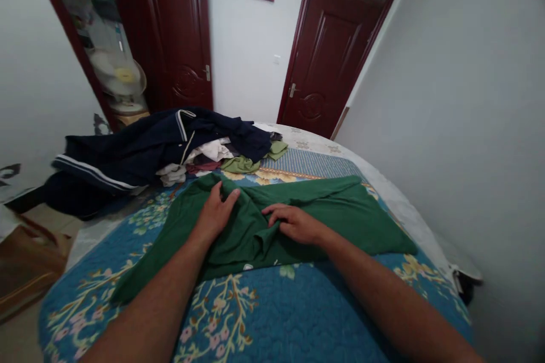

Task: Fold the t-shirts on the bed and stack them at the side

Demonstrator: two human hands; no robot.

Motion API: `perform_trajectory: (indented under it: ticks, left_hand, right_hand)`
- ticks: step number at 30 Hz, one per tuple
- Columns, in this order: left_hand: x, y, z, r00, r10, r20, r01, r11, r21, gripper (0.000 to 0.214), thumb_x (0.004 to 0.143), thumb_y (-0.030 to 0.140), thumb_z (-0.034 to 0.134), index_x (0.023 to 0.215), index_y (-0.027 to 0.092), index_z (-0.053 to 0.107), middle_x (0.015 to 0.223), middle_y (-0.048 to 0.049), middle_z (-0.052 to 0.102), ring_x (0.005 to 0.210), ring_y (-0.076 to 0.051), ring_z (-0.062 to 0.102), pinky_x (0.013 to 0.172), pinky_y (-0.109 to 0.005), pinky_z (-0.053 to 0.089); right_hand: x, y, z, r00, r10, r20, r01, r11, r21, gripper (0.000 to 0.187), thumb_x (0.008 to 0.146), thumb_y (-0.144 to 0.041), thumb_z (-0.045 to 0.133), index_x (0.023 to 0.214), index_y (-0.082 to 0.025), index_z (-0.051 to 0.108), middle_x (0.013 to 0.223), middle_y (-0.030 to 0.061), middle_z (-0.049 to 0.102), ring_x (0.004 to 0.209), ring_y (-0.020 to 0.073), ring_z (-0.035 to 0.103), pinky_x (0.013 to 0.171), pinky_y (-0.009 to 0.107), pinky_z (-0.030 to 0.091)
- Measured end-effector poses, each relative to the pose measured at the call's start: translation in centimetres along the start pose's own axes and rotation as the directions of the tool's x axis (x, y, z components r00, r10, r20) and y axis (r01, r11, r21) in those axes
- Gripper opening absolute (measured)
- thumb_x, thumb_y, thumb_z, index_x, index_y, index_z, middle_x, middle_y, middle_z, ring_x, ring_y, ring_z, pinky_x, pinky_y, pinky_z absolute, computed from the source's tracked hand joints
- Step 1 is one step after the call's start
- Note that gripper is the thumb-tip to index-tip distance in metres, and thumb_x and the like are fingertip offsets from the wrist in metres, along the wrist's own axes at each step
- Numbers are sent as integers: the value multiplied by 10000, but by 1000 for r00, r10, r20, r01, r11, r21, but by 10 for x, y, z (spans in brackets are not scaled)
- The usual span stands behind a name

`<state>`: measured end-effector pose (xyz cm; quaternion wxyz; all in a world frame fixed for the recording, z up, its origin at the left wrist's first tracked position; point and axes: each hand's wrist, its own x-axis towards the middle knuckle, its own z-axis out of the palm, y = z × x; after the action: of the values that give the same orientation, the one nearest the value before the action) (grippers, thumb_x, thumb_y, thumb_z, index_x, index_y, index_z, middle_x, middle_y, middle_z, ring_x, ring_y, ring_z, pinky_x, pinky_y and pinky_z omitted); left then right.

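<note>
A green garment (pixel 332 212), possibly a shirt, is spread lengthwise in a folded band across the bed. Its left part slants down toward the near edge, and wrinkles gather in the middle. My left hand (pixel 216 210) rests on the left part near the far edge, with thumb and forefinger apart; its other fingers are partly hidden. To its right, my right hand (pixel 296 223) has curled fingers closed on a raised fold of the cloth near the centre. A small white mark shows at the garment's near edge.
A blue flowered quilt (pixel 293 315) covers the bed. Beyond the garment lies a heap of clothes, with a navy jacket (pixel 123 153) on top and a light green cloth (pixel 242 164) beside it. A brown bag (pixel 32 261) stands at left; a white wall (pixel 481 108) rises at right.
</note>
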<state>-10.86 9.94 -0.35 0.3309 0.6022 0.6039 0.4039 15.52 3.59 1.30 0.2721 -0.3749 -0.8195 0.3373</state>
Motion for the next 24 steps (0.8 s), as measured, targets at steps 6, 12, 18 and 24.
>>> perform_trajectory:
  ticks: [6, 12, 18, 24]
  left_hand:
    - [3, -9, 4, 998, 52, 19, -54, 989, 140, 969, 911, 448, 656, 1718, 210, 177, 1456, -156, 670, 1278, -325, 690, 1072, -467, 551]
    - [2, -5, 2, 985, 134, 104, -158, 946, 283, 916, 915, 557, 615, 1710, 285, 249, 1528, -103, 625, 1283, -354, 682, 1096, -498, 547]
    - [-8, 6, 3, 971, 149, 186, -188, 959, 212, 882, 918, 505, 646, 1703, 368, 269, 1620, -35, 547, 1362, -337, 633, 1204, -528, 469]
    - [2, 24, -15, 946, -247, 209, 299, 915, -272, 780, 810, 381, 794, 1545, 439, 539, 1418, -67, 712, 1064, -322, 784, 910, -530, 659]
  right_hand:
    - [-21, 22, -12, 994, -9, -107, 10, 1000, 8, 406, 850, -70, 556, 1167, -237, 746, 1443, 64, 656, 1261, 195, 655, 1080, 356, 521]
    - [-66, 91, -107, 625, 460, -630, -548, 834, 65, 398, 914, -155, 572, 1280, -211, 716, 1262, 74, 746, 1052, 209, 730, 995, 363, 573]
    - [-115, 157, -195, 139, 726, -673, -639, 585, 500, 547, 932, -196, 614, 1472, -141, 545, 943, 77, 739, 732, 173, 729, 697, 291, 632]
    - [-105, 190, -227, 109, 764, -635, -575, 570, 586, 602, 882, -187, 722, 1463, -231, 569, 811, 10, 688, 546, 131, 665, 530, 237, 589]
